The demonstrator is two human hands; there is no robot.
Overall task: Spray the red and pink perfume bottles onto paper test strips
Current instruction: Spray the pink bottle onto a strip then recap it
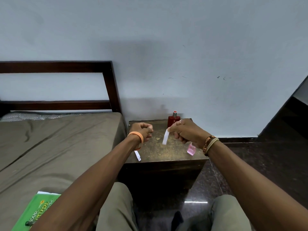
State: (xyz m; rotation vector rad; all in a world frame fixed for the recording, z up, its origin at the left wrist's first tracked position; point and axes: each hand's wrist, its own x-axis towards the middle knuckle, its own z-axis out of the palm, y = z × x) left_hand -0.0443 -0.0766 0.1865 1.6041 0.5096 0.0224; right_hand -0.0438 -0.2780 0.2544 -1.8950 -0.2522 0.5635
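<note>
Dark brown table (155, 152), top flecked with pale gold. At its back edge, red bottle (173, 121); at its near right corner, pink bottle (191, 150). Above it, white strip (165, 137); on its near left edge, second white strip (137, 155). Left of it, olive-brown bedsheet (58, 139) and green book (36, 212).

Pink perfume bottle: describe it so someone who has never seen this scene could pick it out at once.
Beside the bed a dark bedside table stands against the wall. Near its front right corner, just below the wrist of the right hand, stands the pink perfume bottle. It is small, clear and pale pink, unlike the taller, dark red bottle at the back edge.
</note>
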